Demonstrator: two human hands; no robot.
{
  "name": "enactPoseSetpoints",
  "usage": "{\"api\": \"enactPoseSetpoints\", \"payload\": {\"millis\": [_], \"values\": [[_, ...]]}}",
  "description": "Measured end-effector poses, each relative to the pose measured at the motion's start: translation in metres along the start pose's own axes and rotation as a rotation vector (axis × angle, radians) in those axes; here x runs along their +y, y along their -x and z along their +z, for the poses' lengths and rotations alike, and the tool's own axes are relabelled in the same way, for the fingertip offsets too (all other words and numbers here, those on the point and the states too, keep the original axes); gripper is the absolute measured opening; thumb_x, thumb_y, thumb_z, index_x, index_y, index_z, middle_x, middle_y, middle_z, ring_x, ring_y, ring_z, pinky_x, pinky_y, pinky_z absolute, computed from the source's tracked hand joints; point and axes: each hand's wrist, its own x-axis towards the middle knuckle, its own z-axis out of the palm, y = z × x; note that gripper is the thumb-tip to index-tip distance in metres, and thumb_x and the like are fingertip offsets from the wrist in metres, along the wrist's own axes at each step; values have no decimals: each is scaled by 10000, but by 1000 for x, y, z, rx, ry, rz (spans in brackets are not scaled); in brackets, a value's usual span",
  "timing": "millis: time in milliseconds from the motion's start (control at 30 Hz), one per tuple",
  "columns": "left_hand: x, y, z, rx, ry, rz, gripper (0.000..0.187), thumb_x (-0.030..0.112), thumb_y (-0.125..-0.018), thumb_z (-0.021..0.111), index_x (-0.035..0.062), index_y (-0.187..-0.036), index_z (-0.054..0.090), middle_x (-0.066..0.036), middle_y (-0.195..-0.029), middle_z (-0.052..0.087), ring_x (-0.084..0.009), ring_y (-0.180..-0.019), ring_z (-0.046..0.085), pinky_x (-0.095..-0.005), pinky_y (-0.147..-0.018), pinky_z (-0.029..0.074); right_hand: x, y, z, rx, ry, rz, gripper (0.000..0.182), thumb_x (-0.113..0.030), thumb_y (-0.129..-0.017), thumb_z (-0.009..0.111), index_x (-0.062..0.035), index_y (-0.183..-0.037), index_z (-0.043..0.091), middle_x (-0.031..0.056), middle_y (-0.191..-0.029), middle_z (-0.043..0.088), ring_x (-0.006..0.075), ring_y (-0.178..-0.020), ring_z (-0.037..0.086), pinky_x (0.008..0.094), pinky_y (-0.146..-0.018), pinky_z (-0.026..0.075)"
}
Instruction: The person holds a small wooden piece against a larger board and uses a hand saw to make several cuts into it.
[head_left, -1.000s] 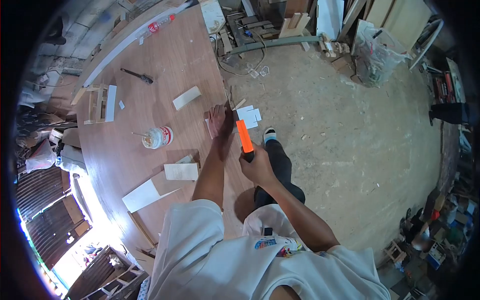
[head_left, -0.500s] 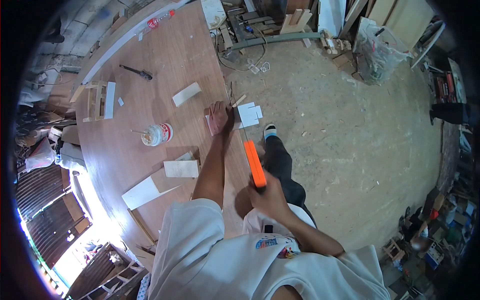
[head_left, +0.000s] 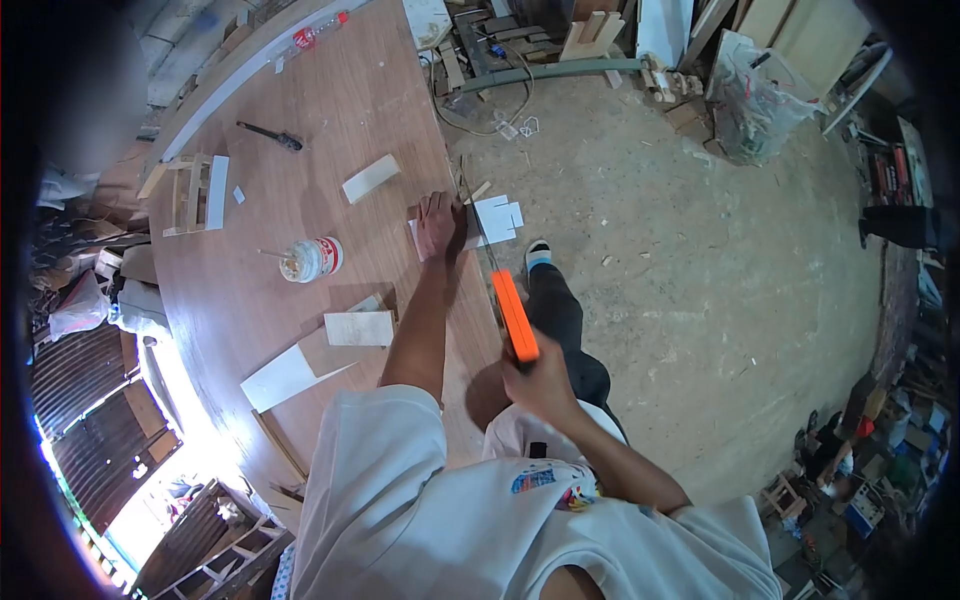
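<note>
My right hand (head_left: 540, 378) is closed round the orange handle of a saw (head_left: 515, 318). The saw's thin blade runs up past the table edge and across a white board (head_left: 495, 221). That board juts over the edge of the wooden table (head_left: 350, 110) and has notches cut in its outer end. Pressing the board's inner part flat on the table is my left hand (head_left: 437, 225), its fingers stretched forward and somewhat apart. A thin wood strip lies near the blade, beyond the board.
On the table are a white tub (head_left: 312, 260) with a stick, a white block (head_left: 371, 179), another block (head_left: 360, 329), a white board (head_left: 290, 378), a brush-like dark tool (head_left: 270, 136), a wooden frame (head_left: 195, 195) and a bottle (head_left: 318, 30). A plastic bag (head_left: 762, 105) stands on the floor.
My right hand and the saw have shifted slightly up, toward the table edge. My left hand still presses the board; the view has tilted a little.
</note>
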Motion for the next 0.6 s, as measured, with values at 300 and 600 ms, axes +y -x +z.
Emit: {"api": "enactPoseSetpoints", "payload": {"millis": [300,600], "values": [[-3,-1,8,84,-66,9,138,203,-844,540,81,-876,594,-102,-935,605,-271,-943,549,-402,-886,379,-26,25,-6,-23,-38,21,89,23,-754,587,15,-825,534,96,-670,505,135,-642,507,299,-610,432],[-3,1,9,122,-75,2,124,209,-817,574,86,-828,592,-91,-877,614,-260,-922,560,-415,-864,395,16,-56,24,65,97,-98,99,27,-740,600,16,-810,532,103,-647,509,171,-626,523,321,-602,438]]}}
